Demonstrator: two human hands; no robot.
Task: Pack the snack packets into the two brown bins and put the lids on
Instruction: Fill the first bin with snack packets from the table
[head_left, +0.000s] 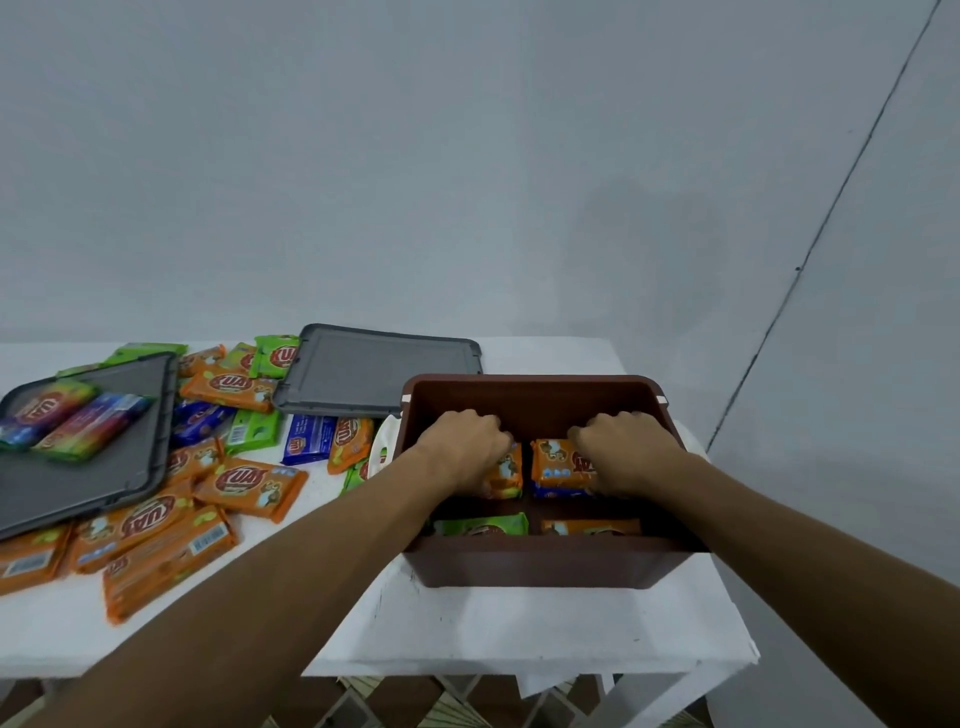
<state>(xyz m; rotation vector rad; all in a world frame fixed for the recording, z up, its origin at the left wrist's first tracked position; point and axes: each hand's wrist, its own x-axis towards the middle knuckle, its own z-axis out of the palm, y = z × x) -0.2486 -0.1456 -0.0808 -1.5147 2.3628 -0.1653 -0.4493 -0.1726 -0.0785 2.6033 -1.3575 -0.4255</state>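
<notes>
Brown bin (535, 566) stands open on the right of the white table (519, 623), and both hands are down inside it. The left hand (462, 447) lies knuckles up, its fingers curled over the far edge of the left packet (506, 475), which is orange. The right hand (623, 452) is curled the same way on the right packet (558, 462), also orange, with a blue edge showing under it. Both fingertips are hidden. Nearer the front wall of the bin lie a green packet (483, 526) and an orange one (592, 527).

One grey lid (379, 369) lies just behind the bin to its left. A second lid (78, 478) sits tilted on the heap at the far left, with two rainbow packets (78, 423) on it.

Loose packets (249, 486) are spread over the left of the table, orange, green and blue. They carry a red oval logo that reads roughly "KUAT". White barcode labels show on some; their digits are too small to read. A blue packet (309, 439) lies beside the near lid.
</notes>
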